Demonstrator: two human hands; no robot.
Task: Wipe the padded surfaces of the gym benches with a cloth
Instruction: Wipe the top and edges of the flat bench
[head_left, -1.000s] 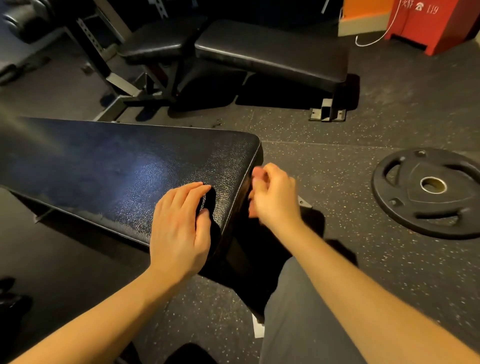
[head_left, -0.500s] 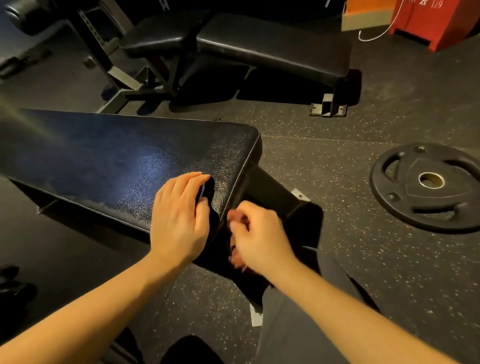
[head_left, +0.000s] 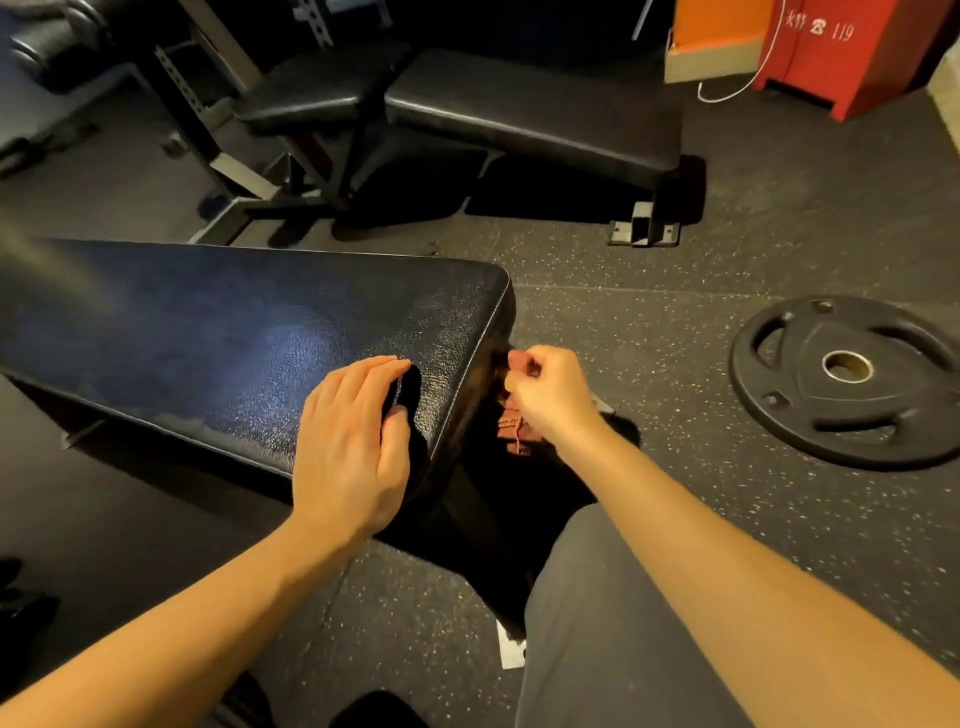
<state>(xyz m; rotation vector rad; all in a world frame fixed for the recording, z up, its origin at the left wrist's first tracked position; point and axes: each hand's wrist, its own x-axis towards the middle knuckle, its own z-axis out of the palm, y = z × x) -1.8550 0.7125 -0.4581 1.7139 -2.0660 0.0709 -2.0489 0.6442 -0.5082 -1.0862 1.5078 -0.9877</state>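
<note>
- My left hand (head_left: 353, 441) lies flat on top of the bench (head_left: 234, 338) near its end. The fingers are straight and together, and it holds nothing; it only presses on the pad to steady me.
- My right hand (head_left: 545, 389) is curled tight round the cloth (head_left: 514, 431), a reddish-brown rag. It sits just off the pad's end edge, and a bunch of the rag hangs below my knuckles.
- The step in hand, as I judge it, is the end face of this pad, with the rag worked along the edge and not the top.
- The next move should be a firm pass along that end face and round the corner seam. The rag needs to be spread flatter against the vinyl, since bunched up it covers little.
- After that the far bench (head_left: 530, 109) is left, well apart across the floor, with its two pads to wipe.
- Hard to make out: the end face is in deep shadow, so I cannot tell whether the rag touches it.
- Most of the rag is hidden inside my fist.
- The top has a sheen, but I cannot tell whether that is wiped damp or just light.
- The bench runs off the left edge, and my leg (head_left: 597, 623) covers its foot.
</note>
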